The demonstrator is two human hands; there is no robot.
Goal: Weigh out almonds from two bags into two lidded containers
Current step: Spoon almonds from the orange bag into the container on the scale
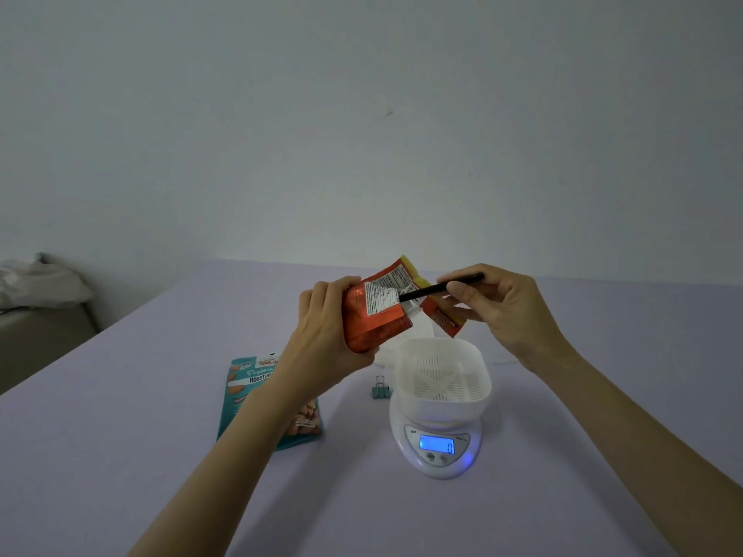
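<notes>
The orange bag is held in the air at the centre of the frame, tilted, its printed label facing the camera and its yellow-edged top up and to the right, above and just behind the white container. The left hand wraps the bag's left side, fingers curled round its far edge and thumb near the lower corner, forearm running up from the lower left. The right hand comes in from the lower right, wrist bent inward, thumb and fingers pinching a thin black stick that lies slantwise across the bag's top; what the stick is cannot be told. The container has a slotted basket inside and sits on a white scale whose blue display is lit. A small binder clip stands on the table just left of the scale. Further left, a teal bag lies flat, partly hidden by the left forearm. A pale bundle of cloth is at the left edge.
</notes>
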